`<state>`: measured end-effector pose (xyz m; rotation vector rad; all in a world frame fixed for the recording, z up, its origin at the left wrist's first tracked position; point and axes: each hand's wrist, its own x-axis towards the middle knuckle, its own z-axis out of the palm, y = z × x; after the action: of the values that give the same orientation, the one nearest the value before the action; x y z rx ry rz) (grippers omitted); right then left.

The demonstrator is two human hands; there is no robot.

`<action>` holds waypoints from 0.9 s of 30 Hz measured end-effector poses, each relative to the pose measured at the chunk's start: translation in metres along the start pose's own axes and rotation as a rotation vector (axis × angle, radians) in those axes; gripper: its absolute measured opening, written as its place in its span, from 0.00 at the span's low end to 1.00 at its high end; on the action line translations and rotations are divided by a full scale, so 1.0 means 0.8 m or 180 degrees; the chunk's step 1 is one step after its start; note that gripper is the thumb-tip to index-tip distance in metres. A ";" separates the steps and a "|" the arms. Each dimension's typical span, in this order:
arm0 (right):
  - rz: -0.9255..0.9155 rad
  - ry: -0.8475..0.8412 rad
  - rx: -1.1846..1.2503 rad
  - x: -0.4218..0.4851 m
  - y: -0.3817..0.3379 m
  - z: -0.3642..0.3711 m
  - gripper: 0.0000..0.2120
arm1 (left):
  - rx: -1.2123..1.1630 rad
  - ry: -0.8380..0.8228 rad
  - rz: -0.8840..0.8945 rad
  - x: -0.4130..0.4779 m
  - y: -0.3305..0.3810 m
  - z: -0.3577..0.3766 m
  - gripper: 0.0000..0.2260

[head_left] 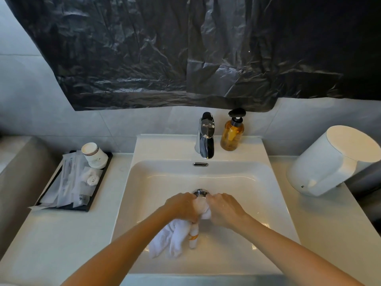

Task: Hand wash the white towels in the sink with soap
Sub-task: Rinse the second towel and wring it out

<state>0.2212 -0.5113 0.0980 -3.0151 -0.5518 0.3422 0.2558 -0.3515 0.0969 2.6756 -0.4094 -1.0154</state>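
A wet white towel (172, 238) is bunched between both hands over the middle of the white sink (156, 182). My left hand (182, 206) and my right hand (224, 209) both grip its upper part close together, just in front of the drain (199, 192). The towel's loose ends hang down toward the basin's near side, one end showing an orange stripe. An amber soap pump bottle (232, 133) stands on the sink's back ledge, right of the chrome faucet (205, 137). No water runs from the faucet.
A black tray (90, 203) on the left counter holds stacked paper cups (94, 154) and wrapped toiletries. A white lidded bin-like container (334, 159) sits on the right counter. Black plastic sheeting (185, 52) covers the wall above.
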 end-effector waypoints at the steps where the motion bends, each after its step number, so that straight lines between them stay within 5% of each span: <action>1: 0.0188 -0.0361 0.0163 0.000 -0.001 0.002 0.12 | 0.0294 0.0269 -0.0042 -0.001 0.002 0.005 0.26; 8: 0.0632 -0.1082 0.1373 -0.005 0.008 0.005 0.07 | 0.1421 0.1317 0.0720 -0.009 0.016 0.019 0.25; 14: 0.1348 -0.1245 0.2535 -0.013 -0.003 0.009 0.09 | 0.1674 0.1439 0.1518 -0.016 -0.001 0.007 0.26; 18: 0.1331 -0.1347 0.2616 -0.014 -0.006 0.007 0.10 | 0.1853 0.1171 0.1503 -0.014 -0.013 0.011 0.32; 22: 0.1072 -0.1247 0.2468 -0.015 -0.004 0.001 0.12 | 0.0851 0.1112 0.0906 -0.022 -0.014 0.008 0.23; 27: 0.1150 -0.0033 0.2841 -0.020 -0.002 -0.002 0.34 | -0.1030 0.0969 0.0427 -0.036 -0.035 0.000 0.27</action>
<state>0.2068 -0.5153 0.1032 -2.2117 0.1470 0.4623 0.2404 -0.3157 0.1051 2.4179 -0.3245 -0.5665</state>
